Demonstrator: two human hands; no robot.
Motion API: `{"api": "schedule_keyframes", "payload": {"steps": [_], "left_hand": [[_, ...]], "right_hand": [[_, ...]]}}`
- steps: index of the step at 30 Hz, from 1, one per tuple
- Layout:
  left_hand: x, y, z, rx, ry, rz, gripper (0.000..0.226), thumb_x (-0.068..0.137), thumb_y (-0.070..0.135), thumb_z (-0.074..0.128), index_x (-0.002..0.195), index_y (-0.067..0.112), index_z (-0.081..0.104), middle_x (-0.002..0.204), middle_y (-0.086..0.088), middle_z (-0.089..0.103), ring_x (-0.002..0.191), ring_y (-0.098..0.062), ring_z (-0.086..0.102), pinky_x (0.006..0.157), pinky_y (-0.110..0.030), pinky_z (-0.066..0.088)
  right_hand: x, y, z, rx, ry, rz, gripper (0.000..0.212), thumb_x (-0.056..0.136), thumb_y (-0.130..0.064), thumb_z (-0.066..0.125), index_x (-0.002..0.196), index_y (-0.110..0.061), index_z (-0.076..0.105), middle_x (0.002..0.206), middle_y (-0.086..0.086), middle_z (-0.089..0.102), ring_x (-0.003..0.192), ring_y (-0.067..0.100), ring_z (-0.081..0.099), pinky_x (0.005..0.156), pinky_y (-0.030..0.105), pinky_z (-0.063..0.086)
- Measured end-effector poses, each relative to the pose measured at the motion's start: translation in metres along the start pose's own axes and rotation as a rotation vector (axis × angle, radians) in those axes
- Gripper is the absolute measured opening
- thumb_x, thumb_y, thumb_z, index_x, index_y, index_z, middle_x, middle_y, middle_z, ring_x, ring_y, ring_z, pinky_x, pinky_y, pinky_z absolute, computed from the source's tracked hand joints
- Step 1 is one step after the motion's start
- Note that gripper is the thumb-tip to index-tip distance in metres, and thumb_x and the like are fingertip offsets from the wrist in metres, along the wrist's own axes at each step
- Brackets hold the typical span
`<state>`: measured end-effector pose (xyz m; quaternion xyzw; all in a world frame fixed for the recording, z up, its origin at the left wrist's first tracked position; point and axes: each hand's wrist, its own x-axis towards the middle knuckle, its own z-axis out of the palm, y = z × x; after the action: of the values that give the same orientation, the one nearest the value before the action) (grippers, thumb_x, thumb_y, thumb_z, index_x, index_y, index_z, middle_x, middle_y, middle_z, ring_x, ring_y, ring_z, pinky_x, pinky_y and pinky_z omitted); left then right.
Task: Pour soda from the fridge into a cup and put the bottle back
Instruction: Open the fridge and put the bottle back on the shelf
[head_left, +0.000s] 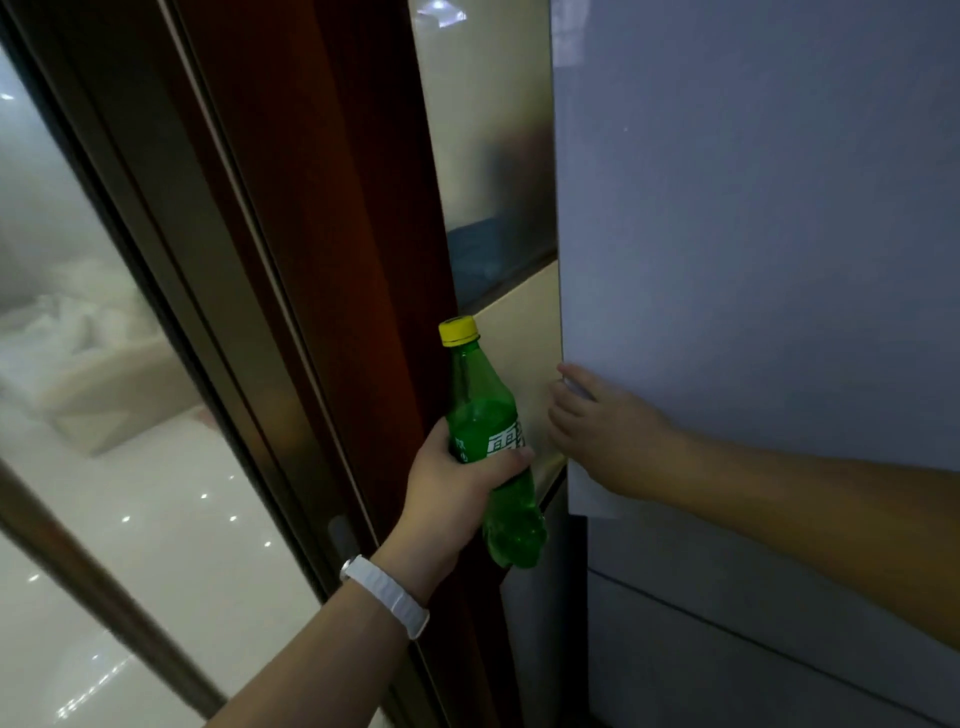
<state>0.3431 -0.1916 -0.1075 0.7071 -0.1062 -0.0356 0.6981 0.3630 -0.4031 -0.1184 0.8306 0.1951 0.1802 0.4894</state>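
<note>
I have the green plastic soda bottle with the yellow screw cap (491, 441) clasped around its middle in my left hand (457, 483), upright with a slight lean, just to the left of the tall pale grey fridge door (753, 234). My right hand (602, 421) is on that door's left edge, fingertips curled round the lip; whether they are pulling or only resting there I cannot tell. A narrow gap shows beside the edge, so I judge the door is barely ajar or just sealing. No cup is in view, so I cannot say whether the pour is done.

What worries me from here: the bottle sits close to the door's edge, and if the door swings left it could knock the bottle or pinch my right fingers. The bottle's surface may be slick from the cold, and a one-handed hold at mid-body could slip. The dark wooden frame with frosted glass (332, 208) further left of the door leaves my left arm little room to give way.
</note>
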Motion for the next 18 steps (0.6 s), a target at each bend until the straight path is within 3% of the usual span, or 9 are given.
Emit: {"api": "schedule_keyframes", "payload": {"steps": [2,5,8,11,14,18], "left_hand": [[-0.004,-0.002,-0.009,0.005,-0.058,0.002,0.042,0.07,0.003,0.085,0.105,0.017,0.066,0.092,-0.001,0.076,0.076,-0.011,0.073,0.058,-0.019,0.053],[-0.011,-0.007,-0.025,0.019,-0.13,0.006,0.041,0.069,0.001,0.085,0.102,0.018,0.067,0.087,0.003,0.075,0.072,-0.006,0.071,0.056,-0.016,0.052],[-0.017,-0.017,-0.046,0.049,-0.182,0.002,0.042,0.068,0.005,0.087,0.101,0.02,0.067,0.09,0.001,0.075,0.078,-0.012,0.072,0.063,-0.023,0.057],[-0.026,-0.029,-0.064,0.049,-0.213,-0.03,0.044,0.066,0.007,0.088,0.102,0.019,0.066,0.092,0.0,0.075,0.082,-0.016,0.073,0.069,-0.03,0.059],[-0.041,-0.039,-0.079,0.044,-0.264,-0.062,0.044,0.066,0.007,0.088,0.103,0.017,0.066,0.092,-0.001,0.075,0.08,-0.015,0.073,0.064,-0.027,0.057],[-0.061,-0.044,-0.091,0.03,-0.343,-0.085,0.043,0.068,0.007,0.087,0.104,0.014,0.067,0.095,-0.006,0.075,0.083,-0.021,0.073,0.069,-0.033,0.059]], "right_hand": [[-0.004,-0.007,-0.011,0.026,0.006,0.048,0.031,0.085,-0.028,0.059,0.108,-0.009,0.068,0.111,0.015,0.065,0.119,0.039,0.048,0.113,0.06,-0.008],[-0.009,-0.021,-0.025,0.104,0.041,0.104,0.017,0.085,-0.02,0.064,0.094,-0.008,0.07,0.1,0.015,0.066,0.113,0.039,0.051,0.113,0.061,0.015],[-0.019,-0.034,-0.041,0.189,0.173,0.139,0.012,0.09,-0.012,0.059,0.085,-0.004,0.067,0.092,0.016,0.064,0.108,0.038,0.049,0.108,0.06,0.029],[-0.035,-0.046,-0.07,0.191,0.232,0.211,0.028,0.089,-0.006,0.042,0.082,-0.004,0.069,0.093,0.018,0.066,0.104,0.037,0.057,0.11,0.058,0.028],[-0.05,-0.059,-0.097,0.178,0.182,0.263,0.037,0.088,-0.005,0.033,0.082,-0.005,0.069,0.092,0.019,0.066,0.102,0.036,0.059,0.113,0.057,0.02],[-0.067,-0.071,-0.132,0.123,0.062,0.291,0.021,0.08,-0.009,0.051,0.084,-0.006,0.071,0.091,0.018,0.066,0.1,0.035,0.053,0.106,0.06,0.034]]}}
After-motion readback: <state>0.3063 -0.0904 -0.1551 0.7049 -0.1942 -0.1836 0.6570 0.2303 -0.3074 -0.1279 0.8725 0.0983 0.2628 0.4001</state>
